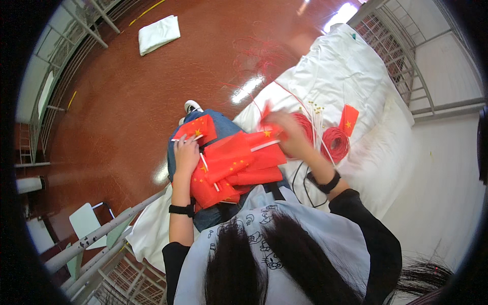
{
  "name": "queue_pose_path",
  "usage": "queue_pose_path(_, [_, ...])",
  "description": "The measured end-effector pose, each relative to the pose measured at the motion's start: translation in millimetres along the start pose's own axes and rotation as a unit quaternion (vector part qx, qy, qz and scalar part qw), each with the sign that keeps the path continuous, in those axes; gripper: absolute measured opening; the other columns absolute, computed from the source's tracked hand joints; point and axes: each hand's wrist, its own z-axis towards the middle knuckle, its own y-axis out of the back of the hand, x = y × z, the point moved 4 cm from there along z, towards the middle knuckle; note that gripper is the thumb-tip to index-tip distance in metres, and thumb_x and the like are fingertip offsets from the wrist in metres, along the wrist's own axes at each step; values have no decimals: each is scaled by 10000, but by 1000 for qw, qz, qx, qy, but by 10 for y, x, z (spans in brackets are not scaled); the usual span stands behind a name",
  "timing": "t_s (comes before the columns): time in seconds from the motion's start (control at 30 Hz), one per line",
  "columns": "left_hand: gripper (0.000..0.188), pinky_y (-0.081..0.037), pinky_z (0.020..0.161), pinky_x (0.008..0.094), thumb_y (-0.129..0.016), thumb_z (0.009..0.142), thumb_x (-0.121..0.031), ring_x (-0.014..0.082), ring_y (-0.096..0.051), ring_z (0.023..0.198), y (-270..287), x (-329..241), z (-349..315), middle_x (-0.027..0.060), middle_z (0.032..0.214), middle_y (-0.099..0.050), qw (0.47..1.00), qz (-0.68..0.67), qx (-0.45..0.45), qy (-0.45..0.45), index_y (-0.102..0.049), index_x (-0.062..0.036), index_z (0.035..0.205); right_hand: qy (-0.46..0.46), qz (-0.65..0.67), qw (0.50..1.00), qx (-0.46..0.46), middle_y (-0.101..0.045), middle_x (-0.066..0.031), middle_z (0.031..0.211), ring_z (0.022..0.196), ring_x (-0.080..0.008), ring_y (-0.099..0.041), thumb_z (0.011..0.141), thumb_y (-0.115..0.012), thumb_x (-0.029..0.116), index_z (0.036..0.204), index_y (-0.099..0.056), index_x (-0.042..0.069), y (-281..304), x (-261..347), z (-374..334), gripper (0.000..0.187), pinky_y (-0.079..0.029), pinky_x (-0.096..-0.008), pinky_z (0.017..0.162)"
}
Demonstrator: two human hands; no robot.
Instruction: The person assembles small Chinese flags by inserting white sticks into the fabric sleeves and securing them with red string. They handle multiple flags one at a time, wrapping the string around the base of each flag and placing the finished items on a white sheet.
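A pile of small red flags (226, 162) with yellow stars and white sleeve edges lies across my lap. My left hand (186, 156) is closed on the white edge of one red flag (199, 127), which spreads over my knee at the pile's far left side. Over the pile's right side, my right hand (285, 131) is smeared by motion. Something red blurs at its fingertips, and I cannot make out whether the fingers grip it. Just beyond that hand lies a roll of red cord (304, 126), partly hidden.
Right of me on the white bedding (325, 71) are white sticks with gold tips (316, 122), another red cord roll (335, 144) and a single flag (348, 120). Loose red string (262, 53) tangles on the brown floor. A folded white cloth (159, 35) lies farther left; metal bed rails (96, 241) stand near-left.
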Motion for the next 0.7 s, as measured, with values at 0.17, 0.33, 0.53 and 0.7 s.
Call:
queue_pose_path(0.17, [189, -396, 950, 398, -570, 806, -65, 290, -546, 1070, 362, -112, -27, 105, 1068, -647, 987, -124, -101, -3, -678, -14, 953, 92, 26, 911, 401, -488, -103, 1304, 1250, -286, -409, 685, -601, 69, 1313, -451, 146, -792, 866, -322, 651, -300, -568, 1025])
queue_pose_path(0.33, [271, -437, 875, 380, -544, 757, 54, 310, -583, 967, 669, -356, -128, 132, 965, -645, 968, -227, -90, -64, -672, -35, 978, -10, 279, 927, 249, -558, -136, 1211, 1150, -296, -501, 706, -538, 36, 1165, -568, 81, -479, 502, -334, 462, -392, -401, 986])
queue_pose_path(0.53, [535, -467, 773, 376, -502, 770, 87, 314, -592, 868, 796, -698, -239, 148, 952, -621, 967, -224, -47, -111, -577, -162, 1237, -462, -236, 847, 116, -641, -187, 932, 870, -339, -624, 826, -593, 407, 968, -606, 13, 300, -1008, -770, 420, -491, -424, 727])
queue_pose_path(0.7, [383, -467, 749, 385, -507, 819, 54, 322, -583, 827, 862, -834, -243, 156, 884, -606, 950, -275, -94, -116, -598, -74, 1168, -504, -282, 803, 147, -646, -210, 881, 847, -349, -637, 785, -633, 446, 887, -644, 0, 309, -1515, -1225, 458, -502, -446, 720])
